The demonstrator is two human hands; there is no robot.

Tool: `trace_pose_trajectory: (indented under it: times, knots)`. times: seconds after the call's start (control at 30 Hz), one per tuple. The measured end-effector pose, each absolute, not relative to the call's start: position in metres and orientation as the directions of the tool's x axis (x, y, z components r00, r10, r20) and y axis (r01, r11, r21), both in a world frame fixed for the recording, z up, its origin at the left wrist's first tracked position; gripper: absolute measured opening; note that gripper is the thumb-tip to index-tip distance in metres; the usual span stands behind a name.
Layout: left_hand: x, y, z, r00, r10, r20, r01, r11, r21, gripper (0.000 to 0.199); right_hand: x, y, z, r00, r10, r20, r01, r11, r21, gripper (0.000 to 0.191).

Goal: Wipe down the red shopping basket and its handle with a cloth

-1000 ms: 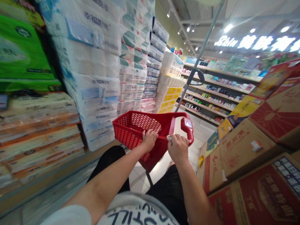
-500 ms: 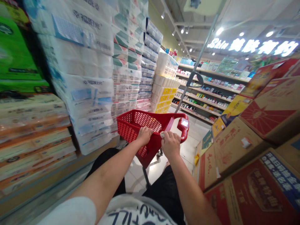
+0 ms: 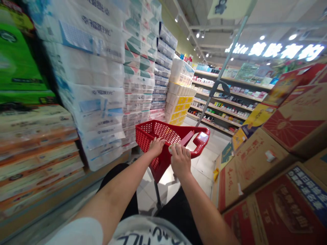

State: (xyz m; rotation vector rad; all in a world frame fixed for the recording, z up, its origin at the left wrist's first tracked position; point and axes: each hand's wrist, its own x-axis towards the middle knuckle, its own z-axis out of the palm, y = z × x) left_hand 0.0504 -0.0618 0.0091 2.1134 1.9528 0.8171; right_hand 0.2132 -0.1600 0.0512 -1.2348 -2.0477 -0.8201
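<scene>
A red plastic shopping cart basket [image 3: 159, 133] with a mesh wall stands in front of me on a thin pole. My left hand [image 3: 156, 146] grips the basket's near rim. My right hand [image 3: 181, 160] is curled around the cart's red push handle [image 3: 200, 143], near its middle. A small white item [image 3: 171, 148] shows at the right hand's fingertips, mostly hidden; I cannot tell what it is. The basket's inside looks bare where it shows.
Tall stacks of plastic-wrapped tissue packs [image 3: 89, 78] line the left side. Printed cardboard cartons [image 3: 258, 166] are piled on the right. Store shelves of small goods [image 3: 219, 102] stand ahead, beyond a tiled floor [image 3: 204, 160]. A metal pole [image 3: 224, 64] rises from the cart.
The basket has shifted right in view, and my hands sit closer together. The tissue stacks and cartons have moved slightly in the frame.
</scene>
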Motion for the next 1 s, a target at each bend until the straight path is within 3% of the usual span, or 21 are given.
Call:
trace_pose_trajectory:
  times: [0.2,0.37,0.57,0.7,1.0]
  knots:
    - [0.059,-0.061,0.006,0.019,0.951,0.307,0.862,-0.171,0.477,0.046,0.227,-0.153,0.013,-0.463,0.419,0.781,0.844,0.479,0.243,0.039]
    - [0.056,-0.065,0.012,0.189,0.943,0.276,0.871,-0.29,0.395,0.043,0.23,-0.146,-0.018,-0.608,0.418,0.675,0.748,0.587,0.31,0.036]
    - [0.056,-0.06,0.019,0.251,0.947,0.201,0.876,-0.31,0.37,0.039,0.235,-0.147,-0.018,-0.532,0.57,0.626,0.8,0.581,0.15,0.042]
    - [0.059,-0.06,0.018,0.277,0.932,0.233,0.873,-0.345,0.345,0.039,0.238,-0.149,-0.029,-0.577,0.579,0.575,0.748,0.657,0.089,0.043]
    - [0.056,-0.053,0.006,0.347,0.869,0.353,0.847,-0.452,0.281,0.029,0.242,-0.163,-0.01,-0.481,0.51,0.713,0.831,0.524,0.186,0.048]
